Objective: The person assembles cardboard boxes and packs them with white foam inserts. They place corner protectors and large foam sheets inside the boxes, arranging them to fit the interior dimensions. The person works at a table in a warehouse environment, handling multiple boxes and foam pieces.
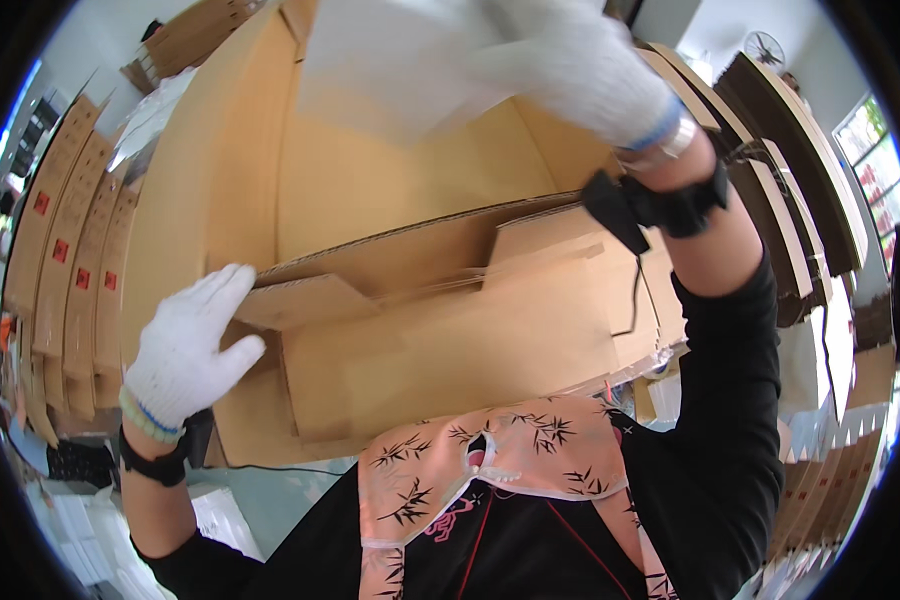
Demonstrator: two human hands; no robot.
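A large brown cardboard box [420,330] stands open in front of me, its flaps folded toward my chest. My left hand [190,350], in a white knit glove, lies flat with fingers apart against the box's left flap. High above the open box, my right hand [580,60], also gloved in white, grips a white sheet [380,75] that hangs over the box's opening. Each wrist carries a black band, and a thin cable runs from the right one.
Flat brown cartons with red marks [70,250] lean in a row at the left. More flattened cartons [790,170] stack at the right, near a window. White packages [90,520] lie on the floor at the lower left.
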